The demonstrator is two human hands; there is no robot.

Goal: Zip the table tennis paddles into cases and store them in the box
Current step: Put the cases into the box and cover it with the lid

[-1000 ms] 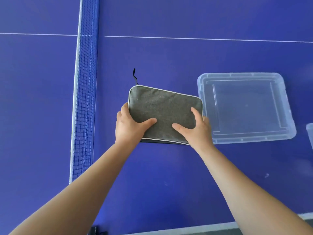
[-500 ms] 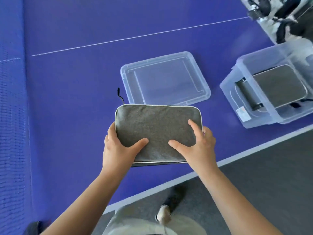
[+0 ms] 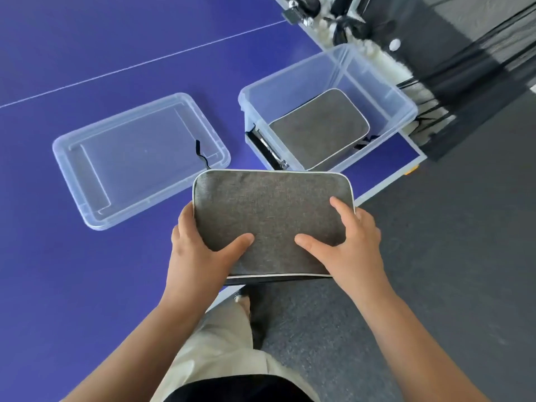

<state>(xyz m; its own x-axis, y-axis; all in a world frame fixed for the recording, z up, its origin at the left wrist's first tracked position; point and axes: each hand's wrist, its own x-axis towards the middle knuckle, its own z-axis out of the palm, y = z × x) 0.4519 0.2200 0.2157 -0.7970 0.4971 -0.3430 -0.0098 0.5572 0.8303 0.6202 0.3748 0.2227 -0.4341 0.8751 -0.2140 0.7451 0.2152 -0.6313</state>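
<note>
— Where do we have the grey case (image 3: 272,216) right now?

— In the centre of the frame, held flat in the air over the near edge of the blue surface (image 3: 87,271). Our left hand (image 3: 200,253) grips its left end, thumb lying on top of the fabric and fingers wrapped around the side. Our right hand (image 3: 352,245) grips the lower right corner, thumb and forefinger spread across the top.

— Is it zipped?

— The white piping runs unbroken along the edges we can see, and a black pull strap (image 3: 201,153) trails from its upper left corner. The zipper itself we cannot make out.

— And the box?

— The clear box (image 3: 403,104) sits in the upper right of the frame, just beyond the case, near the corner of the surface. A second grey case (image 3: 319,126) already lies flat on its floor, with a dark item (image 3: 265,153) standing against the left wall; we cannot tell what that is.

— The lid?

— The clear lid (image 3: 72,158) rests upside down on the surface at the left of the frame, beside the box and apart from it.

— Anything below?

— Grey carpet (image 3: 449,256) at the right, and our beige trouser leg (image 3: 220,343) at the bottom centre.
</note>
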